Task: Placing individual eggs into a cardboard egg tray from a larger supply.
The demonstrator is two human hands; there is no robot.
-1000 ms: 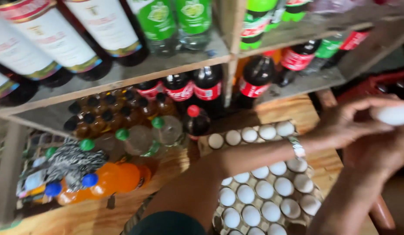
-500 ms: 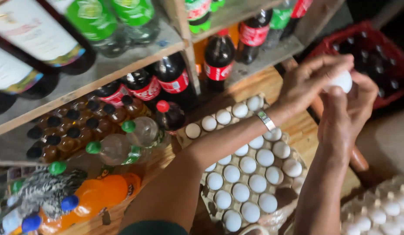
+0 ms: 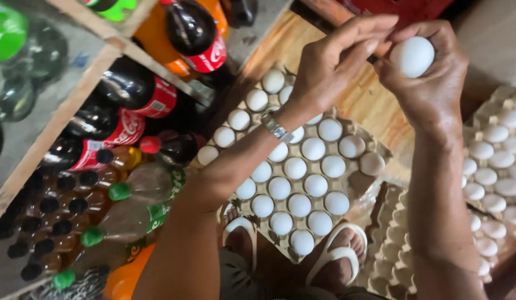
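My right hand (image 3: 430, 83) holds a white egg (image 3: 412, 55) up between its fingertips, above the wooden surface. My left hand (image 3: 338, 61), with a metal watch on its wrist, reaches across and its fingertips touch the egg's left side. Below both hands lies a cardboard egg tray (image 3: 374, 145) filled with many white eggs. A second tray of white eggs (image 3: 499, 150) sits at the right edge, under my right forearm.
Wooden shelves (image 3: 74, 100) on the left carry dark and green soda bottles. Clear bottles with green caps (image 3: 136, 194) and small dark bottles lie below. Empty stacked egg trays (image 3: 391, 244) sit by my sandalled feet (image 3: 336, 261). A red crate (image 3: 402, 8) stands at top.
The view has tilted down and closer to the trays. Both hands with the egg stay raised together; the second egg tray at the right has come into view.
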